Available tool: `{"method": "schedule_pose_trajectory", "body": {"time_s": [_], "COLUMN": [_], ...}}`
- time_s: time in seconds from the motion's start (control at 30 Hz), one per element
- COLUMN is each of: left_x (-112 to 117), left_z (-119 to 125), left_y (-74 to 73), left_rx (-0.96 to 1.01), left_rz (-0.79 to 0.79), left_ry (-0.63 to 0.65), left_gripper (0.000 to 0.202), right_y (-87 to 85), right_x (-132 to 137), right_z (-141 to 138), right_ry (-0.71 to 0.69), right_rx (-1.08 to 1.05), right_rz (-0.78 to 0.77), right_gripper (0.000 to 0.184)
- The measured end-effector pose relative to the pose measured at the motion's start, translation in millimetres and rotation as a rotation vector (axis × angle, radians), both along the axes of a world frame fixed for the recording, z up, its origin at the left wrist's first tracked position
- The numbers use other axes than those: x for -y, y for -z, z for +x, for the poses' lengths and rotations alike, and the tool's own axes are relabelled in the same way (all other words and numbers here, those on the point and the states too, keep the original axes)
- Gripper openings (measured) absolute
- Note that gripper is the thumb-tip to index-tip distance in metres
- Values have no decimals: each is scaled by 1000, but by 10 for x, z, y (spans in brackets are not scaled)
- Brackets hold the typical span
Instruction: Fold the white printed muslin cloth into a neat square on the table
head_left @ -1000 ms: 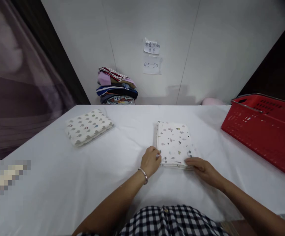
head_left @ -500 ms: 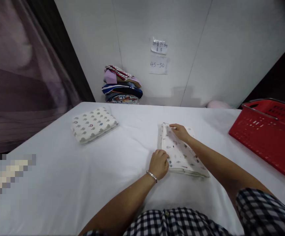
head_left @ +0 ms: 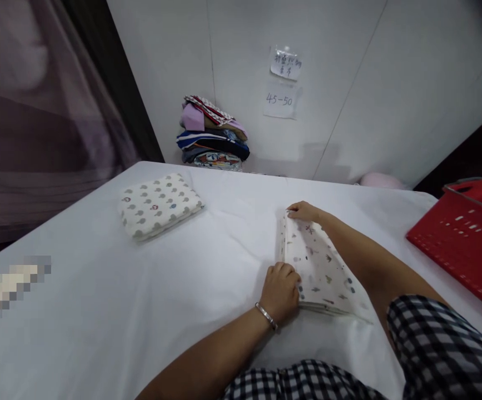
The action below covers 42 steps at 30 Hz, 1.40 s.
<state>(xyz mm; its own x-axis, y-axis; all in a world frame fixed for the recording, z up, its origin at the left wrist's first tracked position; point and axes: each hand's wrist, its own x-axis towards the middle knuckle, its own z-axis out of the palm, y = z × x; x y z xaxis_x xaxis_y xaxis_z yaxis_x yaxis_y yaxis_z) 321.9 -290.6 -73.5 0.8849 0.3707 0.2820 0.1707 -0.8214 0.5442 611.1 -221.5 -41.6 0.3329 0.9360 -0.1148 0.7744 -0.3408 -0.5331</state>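
Note:
A folded white cloth [head_left: 318, 266] with small coloured prints lies on the white table [head_left: 99, 311] in front of me. My left hand [head_left: 281, 290], with a bracelet at the wrist, is closed on the cloth's near left edge. My right hand [head_left: 303, 210] reaches across the cloth and grips its far left corner, the forearm lying along the cloth's right side. A second folded cloth [head_left: 159, 204], white with grey spots, rests apart at the left of the table.
A red plastic basket [head_left: 466, 239] stands at the table's right edge. A stack of folded coloured clothes [head_left: 211, 136] sits against the white wall at the back, under two paper notes [head_left: 285, 83]. A pink object [head_left: 380, 180] lies by the wall.
My right hand moved from the cloth's near edge up to its far left corner. The left hand stayed at the near left edge. The camera shifted left and tilted.

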Motion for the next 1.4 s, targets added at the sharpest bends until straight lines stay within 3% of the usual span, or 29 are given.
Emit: {"method": "schedule_pose_trajectory", "body": {"time_s": [0.3,0.6,0.77,0.97,1.13,1.4], "left_x": [3,-2,-142,-247,-227,-236], "left_z": [9,5,8,11,24,35], "left_y": [-44,-61,-89,-62,-27,-12], "left_rx": [-63,-70,-98,-58,-48,-9], "left_rz": [28,77,128,63,49,55], "left_ry": [45,60,21,-52,-47,-57], "left_gripper": [20,18,10,19,17,17], "right_y": [237,112,127,238,254,341], "right_x": [-53,-48,22,140,269,889], "right_z": [18,90,8,-113,-350,-1053], "right_ry": [-20,36,138,211,152,-96], "right_rx": [-73,56,173,316,486,271], "right_rz": [-5,-112,-27,66,182,134], "right_gripper": [37,43,43,45,45,49]}}
